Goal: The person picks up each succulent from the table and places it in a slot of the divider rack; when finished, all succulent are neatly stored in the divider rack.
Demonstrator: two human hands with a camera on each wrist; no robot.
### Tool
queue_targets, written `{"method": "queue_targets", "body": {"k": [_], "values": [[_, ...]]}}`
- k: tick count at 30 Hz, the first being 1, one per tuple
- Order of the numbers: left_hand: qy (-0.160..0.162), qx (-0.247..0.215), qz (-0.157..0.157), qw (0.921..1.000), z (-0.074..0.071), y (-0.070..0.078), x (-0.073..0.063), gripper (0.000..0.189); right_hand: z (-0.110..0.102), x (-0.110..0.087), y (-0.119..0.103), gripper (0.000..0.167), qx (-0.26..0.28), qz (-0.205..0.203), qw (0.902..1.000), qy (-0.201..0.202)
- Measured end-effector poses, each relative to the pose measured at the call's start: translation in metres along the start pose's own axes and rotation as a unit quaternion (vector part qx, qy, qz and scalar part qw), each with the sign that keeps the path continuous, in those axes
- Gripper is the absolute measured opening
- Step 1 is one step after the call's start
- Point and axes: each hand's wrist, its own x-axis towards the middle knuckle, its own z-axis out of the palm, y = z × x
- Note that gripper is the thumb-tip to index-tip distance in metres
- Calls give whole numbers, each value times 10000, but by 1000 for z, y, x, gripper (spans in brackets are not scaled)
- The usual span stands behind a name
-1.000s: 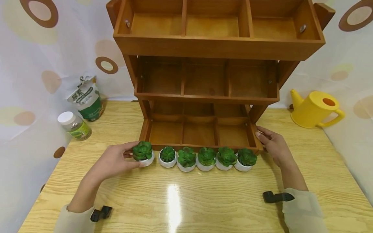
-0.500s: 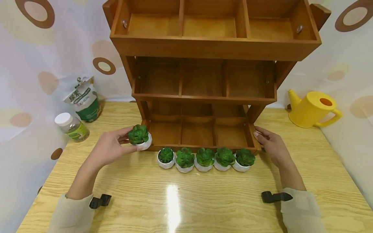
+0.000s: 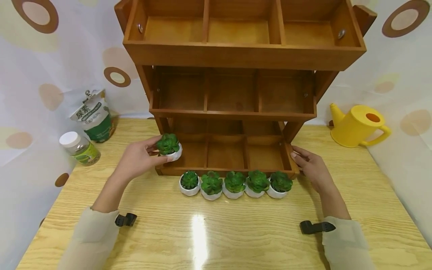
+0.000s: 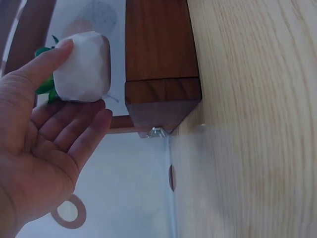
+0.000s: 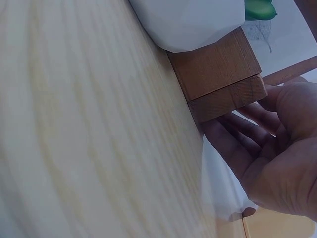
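Note:
My left hand [image 3: 140,159] pinches a small potted succulent [image 3: 169,147] with green leaves and a white faceted pot. It is raised at the left compartment of the lowest tier of a brown wooden plant shelf [image 3: 243,57]. The left wrist view shows the thumb on the side of the white pot [image 4: 84,67] and fingertips under it. At the shelf's lower right end, my right hand [image 3: 314,168] grips the side wall. From the right wrist, its thumb and fingers lie about the wooden end [image 5: 228,96]; some contact is hidden.
Several potted succulents [image 3: 233,183] stand in a row before the shelf on the wood-grain table [image 3: 249,232]. A yellow watering can [image 3: 357,125] is at right. On the left are a clipped green-white pouch [image 3: 98,118] and a white-lidded jar [image 3: 81,148].
My left hand has lifted the succulent from the left end of the row, up and over to the lowest tier's left compartment. The right hand keeps its place on the shelf.

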Motion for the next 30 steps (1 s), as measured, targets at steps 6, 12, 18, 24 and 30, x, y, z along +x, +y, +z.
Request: {"method": "queue_targets", "body": {"k": [6,12,18,24,30], "values": [[-54,97,-17,9999,11,8,13,84,0,0,0,65,-26,23,10000,12],[-173,56,112,9998,24,13,24,81,0,0,1,63,-34,-3,10000,35],[-197,220,241,9993,35,17,30,79,0,0,1,62,9,-27,10000,33],[-261,445,249,9984,42,21,36,80,0,-1,2,62,169,-129,9998,-11],[-351,604,303,9971,50,23,38,79,-1,0,3,63,113,-140,9998,-46]]}}
